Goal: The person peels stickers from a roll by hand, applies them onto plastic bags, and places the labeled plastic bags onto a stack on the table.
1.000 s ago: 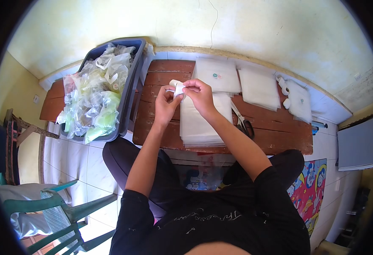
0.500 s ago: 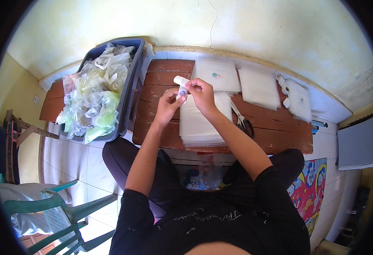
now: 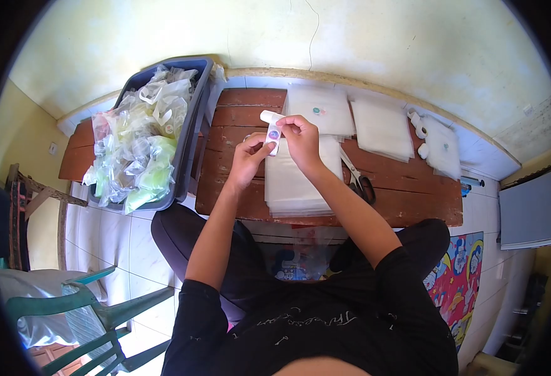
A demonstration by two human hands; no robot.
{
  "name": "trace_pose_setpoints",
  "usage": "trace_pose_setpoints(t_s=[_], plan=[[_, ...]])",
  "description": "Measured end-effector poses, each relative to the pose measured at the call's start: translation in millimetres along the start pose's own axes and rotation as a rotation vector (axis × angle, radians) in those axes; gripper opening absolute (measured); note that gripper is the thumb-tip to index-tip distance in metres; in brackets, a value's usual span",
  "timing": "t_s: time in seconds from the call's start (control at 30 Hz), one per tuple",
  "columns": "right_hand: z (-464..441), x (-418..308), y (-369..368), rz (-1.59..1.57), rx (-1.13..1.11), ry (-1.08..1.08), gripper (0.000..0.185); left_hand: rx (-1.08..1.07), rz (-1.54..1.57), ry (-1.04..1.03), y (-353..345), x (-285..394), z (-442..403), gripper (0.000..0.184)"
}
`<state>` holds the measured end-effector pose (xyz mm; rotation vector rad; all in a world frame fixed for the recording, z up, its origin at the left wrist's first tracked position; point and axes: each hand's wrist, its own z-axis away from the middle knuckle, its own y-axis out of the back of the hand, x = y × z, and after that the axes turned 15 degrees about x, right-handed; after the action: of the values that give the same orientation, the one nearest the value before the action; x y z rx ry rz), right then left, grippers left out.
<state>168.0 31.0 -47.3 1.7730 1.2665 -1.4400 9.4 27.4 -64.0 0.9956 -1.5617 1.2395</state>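
Note:
Between my two hands is a small white sticker roll (image 3: 269,117), its strip hanging down with a round purple-blue sticker (image 3: 273,135) facing up. The strip's lower end is pinched in my left hand (image 3: 249,156). My right hand (image 3: 300,141) grips the strip's right edge near its top with thumb and fingertips. Beneath and beyond the hands lie stacks of clear plastic bags: a near stack (image 3: 300,182) and a far stack (image 3: 319,113) with a small round sticker on it. Black-handled scissors (image 3: 358,178) rest right of the near stack.
A dark bin (image 3: 194,119) full of plastic bags stands at the left. On the wooden table (image 3: 401,200), more bag stacks (image 3: 382,128) and small white rolls (image 3: 419,130) lie to the right. A green chair (image 3: 106,313) is at the lower left.
The strip has been turned and drawn out, so the round sticker now shows plainly between my hands. The roll sits slightly farther right; my right hand's fingers remain at the strip.

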Motion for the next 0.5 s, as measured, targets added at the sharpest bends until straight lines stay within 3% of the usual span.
trace_pose_setpoints(t_s=[0.2,0.27,0.5], plan=[[9,-6,4,0.177,-0.106,0.295,0.018,0.151,0.052,0.006,5,-10,-7,0.018],[14,-11,7,0.263,-0.178,0.511,0.023,0.203,0.013,0.028,6,-8,-7,0.017],[12,-6,15,0.311,-0.224,0.554,0.021,0.159,-0.13,-0.125,3,-8,-5,0.015]])
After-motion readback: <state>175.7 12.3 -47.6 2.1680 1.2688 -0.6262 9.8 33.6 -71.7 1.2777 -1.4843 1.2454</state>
